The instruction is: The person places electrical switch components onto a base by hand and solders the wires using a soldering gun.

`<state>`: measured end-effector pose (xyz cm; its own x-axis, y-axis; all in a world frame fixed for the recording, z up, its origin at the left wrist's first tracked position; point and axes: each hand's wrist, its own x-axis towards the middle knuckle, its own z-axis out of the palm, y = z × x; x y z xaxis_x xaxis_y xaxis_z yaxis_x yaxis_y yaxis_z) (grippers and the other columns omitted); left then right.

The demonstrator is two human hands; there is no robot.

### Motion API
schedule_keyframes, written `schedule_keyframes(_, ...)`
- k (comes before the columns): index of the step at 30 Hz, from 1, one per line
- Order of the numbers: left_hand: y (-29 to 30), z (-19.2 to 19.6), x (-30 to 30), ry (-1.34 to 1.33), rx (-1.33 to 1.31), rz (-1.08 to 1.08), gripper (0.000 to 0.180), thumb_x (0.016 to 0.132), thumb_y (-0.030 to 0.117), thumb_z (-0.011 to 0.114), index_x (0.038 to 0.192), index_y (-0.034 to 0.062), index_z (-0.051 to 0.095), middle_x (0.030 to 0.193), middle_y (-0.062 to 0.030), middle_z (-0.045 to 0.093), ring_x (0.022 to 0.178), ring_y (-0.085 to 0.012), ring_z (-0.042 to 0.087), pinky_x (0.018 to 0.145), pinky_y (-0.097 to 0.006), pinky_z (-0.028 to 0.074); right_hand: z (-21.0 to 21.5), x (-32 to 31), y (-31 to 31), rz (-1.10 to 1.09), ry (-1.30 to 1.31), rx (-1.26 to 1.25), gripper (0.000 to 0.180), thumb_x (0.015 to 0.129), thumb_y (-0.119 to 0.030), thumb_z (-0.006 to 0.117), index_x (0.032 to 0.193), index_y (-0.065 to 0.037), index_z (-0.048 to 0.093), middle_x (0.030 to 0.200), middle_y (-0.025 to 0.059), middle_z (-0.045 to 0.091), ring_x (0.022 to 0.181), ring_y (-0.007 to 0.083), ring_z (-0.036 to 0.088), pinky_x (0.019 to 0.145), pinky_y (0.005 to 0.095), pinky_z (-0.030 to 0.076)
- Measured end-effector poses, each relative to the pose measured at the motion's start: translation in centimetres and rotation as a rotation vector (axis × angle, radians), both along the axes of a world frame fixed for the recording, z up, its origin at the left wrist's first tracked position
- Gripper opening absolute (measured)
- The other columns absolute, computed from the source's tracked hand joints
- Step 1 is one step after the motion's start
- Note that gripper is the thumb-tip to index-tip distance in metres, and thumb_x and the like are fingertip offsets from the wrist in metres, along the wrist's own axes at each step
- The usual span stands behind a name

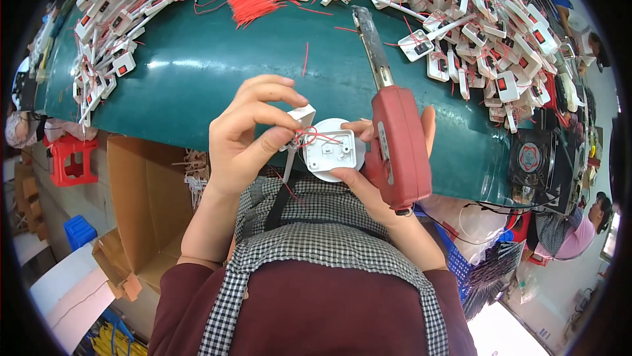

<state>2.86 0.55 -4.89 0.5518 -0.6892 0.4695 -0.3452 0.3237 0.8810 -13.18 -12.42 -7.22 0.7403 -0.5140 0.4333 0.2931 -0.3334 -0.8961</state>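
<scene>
Centrally, over near edge of green table (pixel 197 73): left hand (pixel 247 135) closed in a pinch on small white plug part (pixel 301 118), thumb and fingers clamped, thin red wires (pixel 309 136) looped at fingertips. Right hand (pixel 385 165) wrapped around red soldering gun (pixel 395 149), barrel pointing away across table; same hand's fingers also pressing round white housing (pixel 329 151) from below and beside. Housing touching plug part, both held above checked apron (pixel 316 237). Bundle of loose red wires (pixel 253 0) at far side. Heaps of white switch parts (pixel 487 40) along right and left rims. Open cardboard box (pixel 148 204) at lower left.
</scene>
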Motion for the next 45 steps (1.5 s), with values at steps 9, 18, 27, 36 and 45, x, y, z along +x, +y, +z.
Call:
schedule_keyframes(9,0.2,4.9,-3.7,-1.017,0.482,0.143,0.022,0.061,0.009,0.071,0.081,0.0064,0.063,0.079,-0.0015,0.059,0.075,-0.0188,0.054,0.073,-0.037,0.041,0.2,-0.1,0.3,0.006,-0.056,-0.017,0.113,0.068,-0.007,0.083,0.147,-0.005,0.002,0.11,0.0141,0.059,0.099,0.023,0.061,0.085,0.0347,0.052)
schedule_keyframes(18,-1.3,6.5,-3.7,-0.878,0.576,-0.003,0.019,0.061,0.003,0.069,0.077,0.0068,0.06,0.089,-0.0029,0.058,0.086,-0.0209,0.055,0.076,-0.035,0.04,0.4,-0.8,0.0,-0.045,-0.082,-0.03,0.104,0.071,-0.008,0.081,0.147,-0.007,0.009,0.114,0.0143,0.057,0.1,0.0227,0.061,0.085,0.0351,0.051)
schedule_keyframes(27,-0.6,3.3,-4.6,-0.511,0.416,0.207,0.016,0.061,0.003,0.07,0.072,0.0092,0.06,0.094,-0.0009,0.059,0.098,-0.0226,0.053,0.082,-0.039,0.038,6.3,-12.8,-1.1,-0.028,0.409,0.433,0.078,0.075,-0.043,0.075,0.128,0.003,0.041,0.114,0.0173,0.055,0.064,0.0199,0.058,0.06,0.0317,0.048)
schedule_keyframes(36,-0.8,4.7,-5.0,-0.617,0.534,0.215,0.015,0.063,0.003,0.072,0.071,0.0072,0.06,0.095,-0.0027,0.058,0.098,-0.0254,0.052,0.087,-0.039,0.037,8.7,-15.0,-1.2,-0.073,0.441,0.636,0.087,0.061,-0.037,0.087,0.122,0.007,0.045,0.093,0.0178,0.064,0.065,0.0181,0.061,0.054,0.0252,0.047)
schedule_keyframes(45,-1.0,3.4,-5.4,-0.656,0.492,0.267,0.019,0.062,0.003,0.07,0.074,0.0081,0.056,0.094,-0.0022,0.058,0.095,-0.0243,0.052,0.087,-0.042,0.035,9.5,-15.3,-2.2,-0.011,0.473,0.678,0.086,0.058,-0.041,0.089,0.117,0.009,0.05,0.086,0.0147,0.064,0.062,0.0166,0.06,0.055,0.0254,0.047)
